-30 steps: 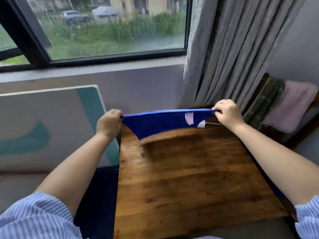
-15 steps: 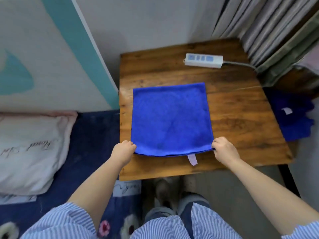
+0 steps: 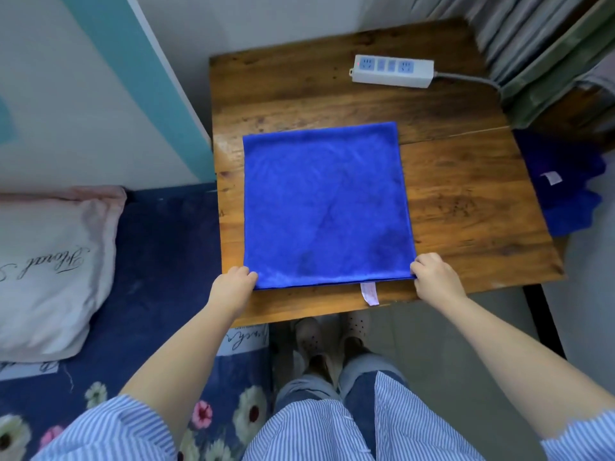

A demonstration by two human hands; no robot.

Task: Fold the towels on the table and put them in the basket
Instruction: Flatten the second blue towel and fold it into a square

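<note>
A white power strip point(image 3: 392, 70) lies at the far end of the wooden tabletop point(image 3: 466, 201), its grey cord point(image 3: 472, 79) running off to the right toward the grey curtain point(image 3: 519, 24). It sits well apart from the blue towel point(image 3: 327, 204), with a band of bare wood between them. To the left of the tabletop a white and teal board point(image 3: 109, 81) leans up, and below it a pale pillow point(image 3: 50, 271) with script lettering rests on a dark blue bedspread point(image 3: 166, 261) printed with flowers.

Off the right edge of the tabletop, lower down, sits a heap of more blue towels point(image 3: 562, 191), one showing a small white tag (whether they lie in a basket cannot be told; no rim or wall shows).

The blue towel lies flat and roughly square near the middle of the tabletop, its near edge close to the front, a pale label point(image 3: 369, 293) sticking out from under that edge. The left hand point(image 3: 233, 286) pinches the near left corner with curled fingers, and the right hand point(image 3: 432, 276) grips the near right corner the same way.
</note>
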